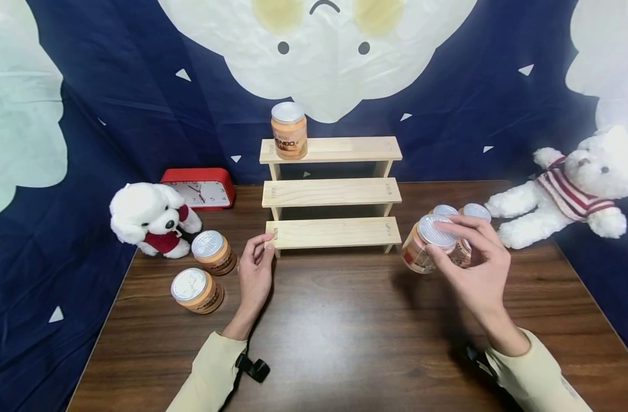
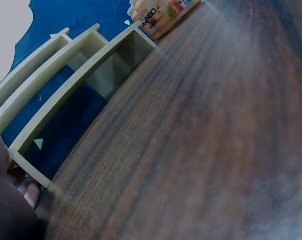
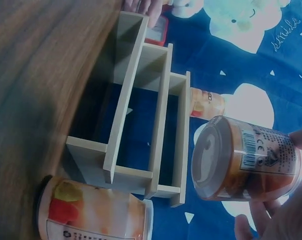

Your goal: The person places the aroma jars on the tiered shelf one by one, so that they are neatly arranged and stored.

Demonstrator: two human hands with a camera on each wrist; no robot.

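Note:
My right hand (image 1: pixel 476 269) grips a jar (image 1: pixel 419 252) with orange contents and a pale lid, lifted over the table to the right of a three-tier wooden shelf (image 1: pixel 334 233). In the right wrist view the held jar (image 3: pixel 248 157) is tilted, its base toward the shelf and its barcode label showing. My left hand (image 1: pixel 255 272) holds the left end of the shelf's lowest tier, thumb and fingertips at its edge. A similar jar (image 1: pixel 289 134) stands upright on the top tier's left end. Behind the held jar are more jars (image 1: pixel 476 212), partly hidden.
Two jars (image 1: pixel 208 303) stand left of my left hand, near a white plush dog (image 1: pixel 149 214) and a red clock (image 1: pixel 226 186). A white teddy bear (image 1: pixel 571 189) sits at the back right. A blue patterned cloth (image 1: pixel 190 126) hangs behind the wooden table (image 1: pixel 334 343).

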